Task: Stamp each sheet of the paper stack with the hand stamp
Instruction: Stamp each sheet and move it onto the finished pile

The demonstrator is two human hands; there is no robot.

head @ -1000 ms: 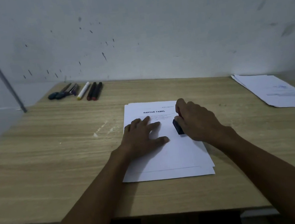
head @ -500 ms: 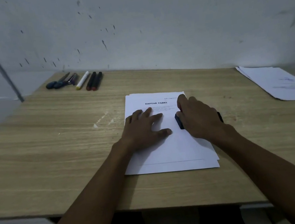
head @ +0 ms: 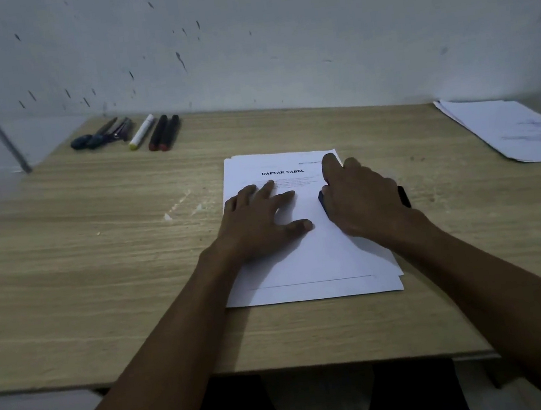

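A stack of white sheets point(head: 314, 267) lies in the middle of the wooden table point(head: 98, 260), its top sheet headed "DAFTAR TABEL". My left hand point(head: 260, 219) lies flat on the left half of the top sheet, fingers spread. My right hand point(head: 360, 197) covers a black hand stamp point(head: 323, 203) on the sheet's right side and grips it from above. Only the stamp's dark ends show at either side of the hand.
Several pens and markers point(head: 141, 133) lie in a row at the table's back left by the wall. A second pile of white sheets point(head: 511, 127) sits at the back right corner. The table's front edge runs just below the stack.
Both hands stay in the same places on the sheet. The camera has tilted down a little, so the table sits higher in view.
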